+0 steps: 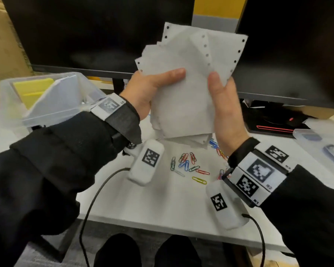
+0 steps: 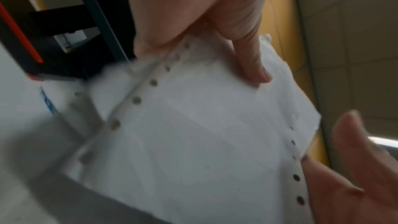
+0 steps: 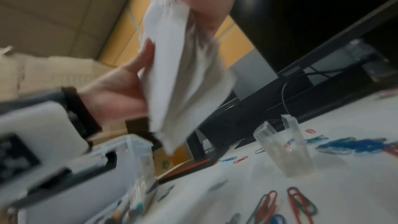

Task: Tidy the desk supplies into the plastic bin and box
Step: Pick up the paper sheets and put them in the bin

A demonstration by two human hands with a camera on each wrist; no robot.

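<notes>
Both hands are up in the middle of the head view holding a messy stack of white papers with punched holes down the edges. Left hand grips the stack from the left side, thumb laid across the front sheet, the rest of its fingers behind where I can't see them. Right hand grips it from the right, thumb pointing up along the front. So both sets of fingers are grasping the papers, and the stack is lifted off the white surface, in front of two dark monitors.

Left of the frame, there's a clear plastic bin sitting on the surface, with some yellow sheets and white paper already in it. Lower middle, a bunch of colored paper clips are scattered loose on the surface, right under the hands. The right wrist view also shows a small clear box standing near the clips, lid flipped up. Far right edge of the head view has another clear plastic piece, too blurry to say what it is.
</notes>
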